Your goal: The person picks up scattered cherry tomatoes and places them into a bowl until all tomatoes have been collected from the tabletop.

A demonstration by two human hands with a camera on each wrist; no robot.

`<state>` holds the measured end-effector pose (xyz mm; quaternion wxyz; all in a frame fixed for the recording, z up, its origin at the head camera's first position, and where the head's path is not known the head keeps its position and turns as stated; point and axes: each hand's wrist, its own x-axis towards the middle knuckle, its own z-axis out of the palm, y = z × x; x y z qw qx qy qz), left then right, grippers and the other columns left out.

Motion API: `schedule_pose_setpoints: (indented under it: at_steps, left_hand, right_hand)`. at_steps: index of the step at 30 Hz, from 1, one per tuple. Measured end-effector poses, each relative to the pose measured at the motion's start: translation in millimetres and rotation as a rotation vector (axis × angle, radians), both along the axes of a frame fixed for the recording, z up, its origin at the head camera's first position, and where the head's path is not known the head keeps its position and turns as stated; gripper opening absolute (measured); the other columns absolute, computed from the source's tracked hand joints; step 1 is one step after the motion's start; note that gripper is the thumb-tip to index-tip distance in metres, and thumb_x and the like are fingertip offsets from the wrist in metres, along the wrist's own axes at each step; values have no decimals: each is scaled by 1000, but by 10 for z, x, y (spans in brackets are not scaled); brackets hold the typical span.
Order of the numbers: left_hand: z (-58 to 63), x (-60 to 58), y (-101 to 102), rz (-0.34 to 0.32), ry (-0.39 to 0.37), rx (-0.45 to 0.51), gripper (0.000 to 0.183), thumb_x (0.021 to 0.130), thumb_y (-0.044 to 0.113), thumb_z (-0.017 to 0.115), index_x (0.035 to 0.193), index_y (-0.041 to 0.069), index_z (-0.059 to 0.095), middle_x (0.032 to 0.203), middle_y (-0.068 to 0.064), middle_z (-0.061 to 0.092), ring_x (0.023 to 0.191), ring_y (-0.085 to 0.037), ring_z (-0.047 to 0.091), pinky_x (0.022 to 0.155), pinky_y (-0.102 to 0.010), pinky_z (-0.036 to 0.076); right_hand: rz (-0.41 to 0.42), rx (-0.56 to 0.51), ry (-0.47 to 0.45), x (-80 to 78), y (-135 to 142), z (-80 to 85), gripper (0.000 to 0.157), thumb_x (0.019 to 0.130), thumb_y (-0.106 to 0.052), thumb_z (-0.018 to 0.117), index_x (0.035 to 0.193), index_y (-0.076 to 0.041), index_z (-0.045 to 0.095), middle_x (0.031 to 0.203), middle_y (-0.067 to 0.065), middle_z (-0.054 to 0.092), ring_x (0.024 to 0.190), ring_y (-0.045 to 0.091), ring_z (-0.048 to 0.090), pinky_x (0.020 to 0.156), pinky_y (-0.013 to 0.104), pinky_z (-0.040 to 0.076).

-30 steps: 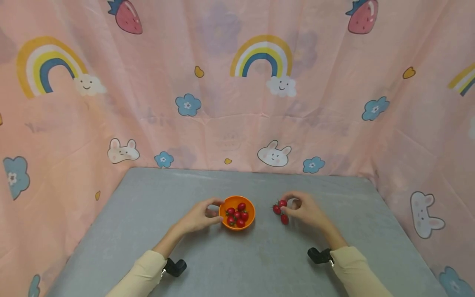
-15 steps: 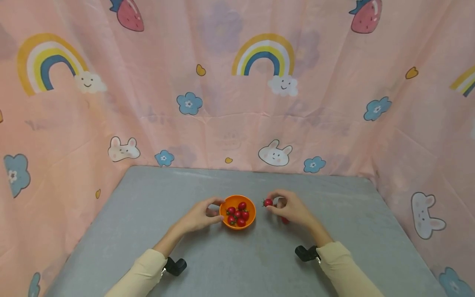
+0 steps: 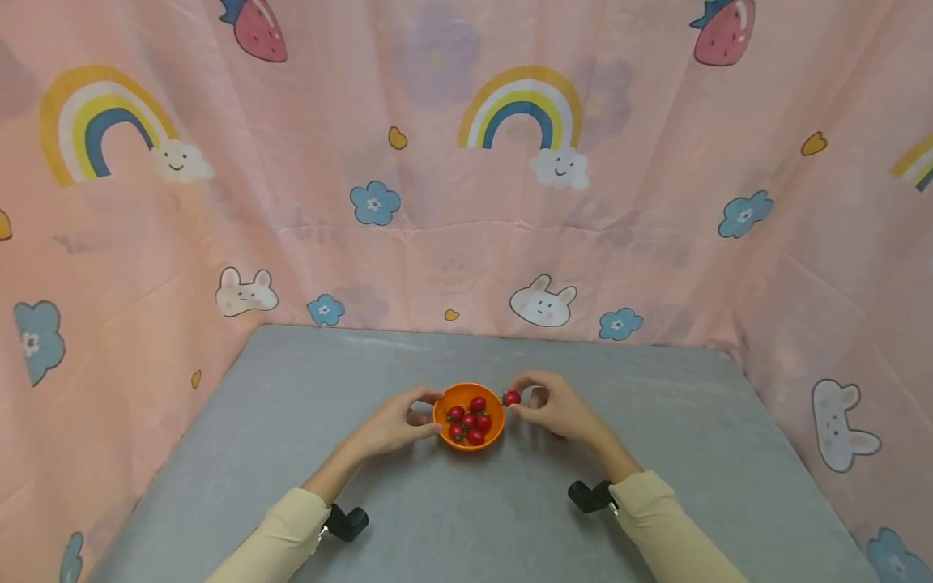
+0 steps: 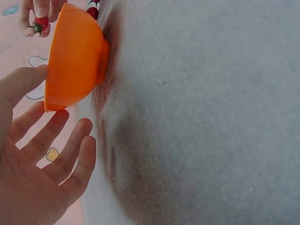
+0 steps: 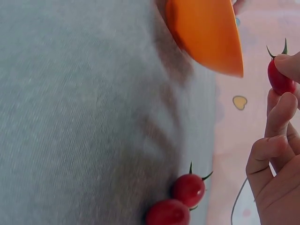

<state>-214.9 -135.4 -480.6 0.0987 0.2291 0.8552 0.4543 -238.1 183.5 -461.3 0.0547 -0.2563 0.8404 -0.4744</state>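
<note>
An orange bowl (image 3: 455, 397) stands upright on the table with several red cherry tomatoes (image 3: 475, 436) inside. At its left side, my left hand (image 3: 394, 423) holds the rim between thumb and fingertips; the left wrist view shows the thumb and two fingers against the bowl (image 4: 75, 56). Just right of the bowl, my right hand (image 3: 560, 409) pinches one cherry tomato (image 5: 280, 78) with a green stem, raised above the table. Two more tomatoes, a rounder one (image 5: 188, 189) and a longer one (image 5: 168, 213), lie below that hand, which mostly hides them in the head view.
The grey tabletop (image 3: 466, 518) spreads around the bowl. Behind it and along the sides hangs a pink printed curtain (image 3: 306, 219). Each wrist wears a black camera, such as the right camera (image 3: 590, 496).
My right hand has picked up a cherry tomato from the group on the right and carried it left to beside the bowl's rim. My left hand has stayed at the bowl.
</note>
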Motion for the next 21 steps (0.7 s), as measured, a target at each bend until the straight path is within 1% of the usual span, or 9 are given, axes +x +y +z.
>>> schedule_pose_setpoints:
  at_steps: [9, 14, 18, 19, 21]
  left_hand:
    - [-6, -1, 2, -6, 1, 1, 47, 95, 18, 76, 137, 6, 59, 131, -14, 62, 102, -24, 69, 94, -45, 53]
    - [-10, -5, 1, -8, 4, 9, 47, 95, 18, 75, 137, 6, 59, 131, -14, 62, 101, -24, 68, 92, -45, 54]
    - [-12, -1, -6, -11, 12, 4, 46, 95, 18, 75, 137, 6, 58, 130, -14, 62, 100, -23, 68, 92, -46, 54]
    - [-11, 0, -7, -12, 14, 2, 46, 95, 18, 75, 137, 6, 58, 130, -15, 62, 100, -23, 68, 92, -46, 54]
    - [-5, 3, -10, -14, 14, 2, 46, 95, 18, 75, 137, 5, 58, 130, -15, 62, 100, -23, 68, 92, -45, 54]
  right_hand:
    - [36, -14, -17, -8, -109, -42, 21, 90, -11, 80, 108, -11, 70, 99, 4, 64, 56, 19, 49, 49, 25, 43]
    - [27, 3, -28, -9, -147, -57, 22, 90, -11, 80, 109, -9, 70, 100, 5, 64, 59, 20, 51, 52, 26, 43]
    - [28, 10, -28, -19, -172, -70, 22, 90, -12, 80, 109, -10, 69, 101, 4, 65, 60, 20, 51, 53, 25, 43]
    - [32, 6, -30, 4, -189, -30, 22, 90, -9, 79, 109, -8, 69, 102, 6, 65, 60, 21, 51, 53, 25, 43]
    - [35, -2, -38, 2, -201, -36, 24, 90, -7, 79, 112, -5, 69, 104, 9, 66, 60, 21, 50, 52, 24, 41]
